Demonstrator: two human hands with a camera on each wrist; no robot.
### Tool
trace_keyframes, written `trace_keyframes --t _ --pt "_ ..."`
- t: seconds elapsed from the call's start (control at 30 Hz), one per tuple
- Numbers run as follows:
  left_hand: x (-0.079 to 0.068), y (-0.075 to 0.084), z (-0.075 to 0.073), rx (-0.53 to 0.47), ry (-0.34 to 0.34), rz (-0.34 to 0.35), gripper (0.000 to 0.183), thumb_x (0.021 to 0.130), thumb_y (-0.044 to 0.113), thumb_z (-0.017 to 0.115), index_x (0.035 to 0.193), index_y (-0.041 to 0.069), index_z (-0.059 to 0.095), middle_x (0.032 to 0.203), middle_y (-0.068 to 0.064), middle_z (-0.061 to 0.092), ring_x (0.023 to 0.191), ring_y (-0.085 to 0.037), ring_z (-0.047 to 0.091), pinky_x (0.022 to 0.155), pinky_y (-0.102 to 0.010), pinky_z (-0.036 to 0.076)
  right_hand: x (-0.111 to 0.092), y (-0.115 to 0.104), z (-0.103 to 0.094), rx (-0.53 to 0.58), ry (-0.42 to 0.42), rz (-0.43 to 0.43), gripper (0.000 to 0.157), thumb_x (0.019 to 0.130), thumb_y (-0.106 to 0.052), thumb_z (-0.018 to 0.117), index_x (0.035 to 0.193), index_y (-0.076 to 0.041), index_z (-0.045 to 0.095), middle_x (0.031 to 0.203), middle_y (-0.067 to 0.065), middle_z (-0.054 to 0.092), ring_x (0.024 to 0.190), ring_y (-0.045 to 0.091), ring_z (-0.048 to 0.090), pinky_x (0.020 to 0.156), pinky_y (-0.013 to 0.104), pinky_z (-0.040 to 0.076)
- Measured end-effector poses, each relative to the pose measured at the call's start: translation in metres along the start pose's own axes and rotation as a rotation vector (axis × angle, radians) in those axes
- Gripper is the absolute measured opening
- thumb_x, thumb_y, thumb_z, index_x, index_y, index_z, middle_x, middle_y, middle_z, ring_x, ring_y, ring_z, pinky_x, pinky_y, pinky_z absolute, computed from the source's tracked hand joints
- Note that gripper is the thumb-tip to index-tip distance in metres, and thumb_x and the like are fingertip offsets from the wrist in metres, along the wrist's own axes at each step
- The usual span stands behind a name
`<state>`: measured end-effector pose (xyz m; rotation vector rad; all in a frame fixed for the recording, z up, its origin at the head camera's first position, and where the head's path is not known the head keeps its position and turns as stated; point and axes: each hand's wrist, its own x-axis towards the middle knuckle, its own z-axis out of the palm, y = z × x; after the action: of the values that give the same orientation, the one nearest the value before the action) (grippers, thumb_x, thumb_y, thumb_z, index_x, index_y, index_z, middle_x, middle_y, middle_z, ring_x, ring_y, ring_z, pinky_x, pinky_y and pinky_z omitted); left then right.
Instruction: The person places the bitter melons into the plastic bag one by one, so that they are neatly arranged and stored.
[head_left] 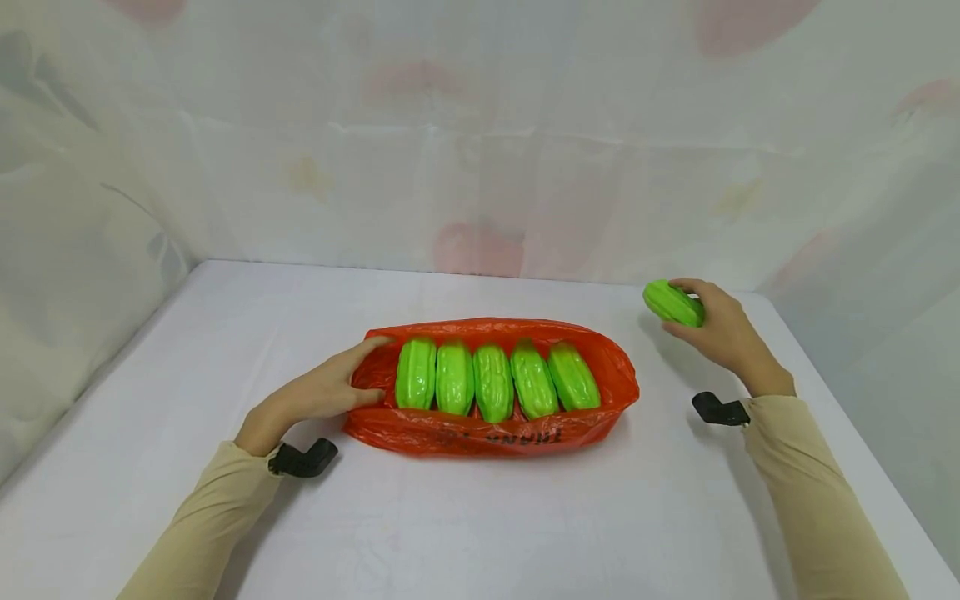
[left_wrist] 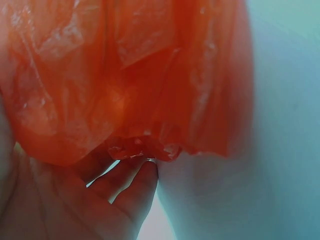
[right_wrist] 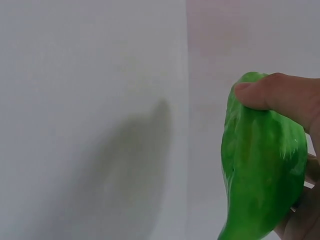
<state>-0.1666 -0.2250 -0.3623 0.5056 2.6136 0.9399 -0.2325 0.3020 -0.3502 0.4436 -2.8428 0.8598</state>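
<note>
A red plastic bag lies with its mouth spread wide, dark lettering on its front side. Inside, several glossy green ridged fruits stand side by side in a row; their exact kind is unclear. My left hand is at the bag's left end, thumb and fingers apart and touching its rim. Close up, the bag covers part of that hand. Off to the right, my right hand grips one more green ridged fruit above the table. Its thumb presses on the fruit in the right wrist view.
A white-covered table carries the bag. A pale cloth backdrop with faded red shapes rises behind the table and along both sides. Black wrist mounts sit at both sleeves.
</note>
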Motion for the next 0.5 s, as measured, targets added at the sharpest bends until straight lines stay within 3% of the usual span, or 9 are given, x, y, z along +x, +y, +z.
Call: trace_keyframes --t 0.5 --pt "0.001 -0.001 0.000 0.009 0.013 0.013 0.072 0.088 0.012 0.063 0.152 0.006 0.029 0.143 -0.021 0.048 0.131 -0.039 0.047 0.109 -0.063 0.037 0.000 -0.046 -0.004 0.008 0.034 -0.133 0.060 0.085 -0.007 0.075 0.138 0.000 0.049 0.132 0.026 0.054 0.106 0.037 0.052 0.087 0.053 0.046"
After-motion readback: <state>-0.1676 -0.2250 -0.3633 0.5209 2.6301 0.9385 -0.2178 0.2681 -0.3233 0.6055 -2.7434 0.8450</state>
